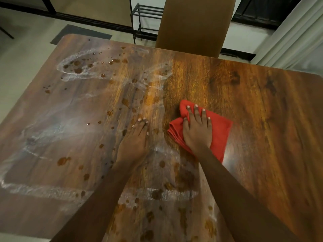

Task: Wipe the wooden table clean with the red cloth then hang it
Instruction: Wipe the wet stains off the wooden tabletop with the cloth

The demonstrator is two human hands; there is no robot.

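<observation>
Red cloth [218, 131] lies folded on the wooden table [262, 119], right of the table's middle, with the right hand [196, 131] pressed flat on top of it. That hand's fingers [196, 112] are spread and extended, and the thumb seems to pinch a fold at the cloth's left edge, though the blur there makes this hard to confirm. The left hand [134, 142] rests palm down on the bare wood just beside the cloth, apart from it, fingers straight and together, holding nothing.

Brown droplets [76, 67] and larger spots are scattered over the left and near parts of the tabletop, and pale whitish smears [73, 74] loop across the same area, including a long streak [43, 191] near the front edge. The right part of the tabletop shows warm, glossy grain with no visible spots.

At the far edge of the table stands a brown chair [194, 25], its back upright and facing the camera. A dark metal rack [146, 16] stands on the floor behind it to the left, and pale curtains [297, 34] hang at the upper right
</observation>
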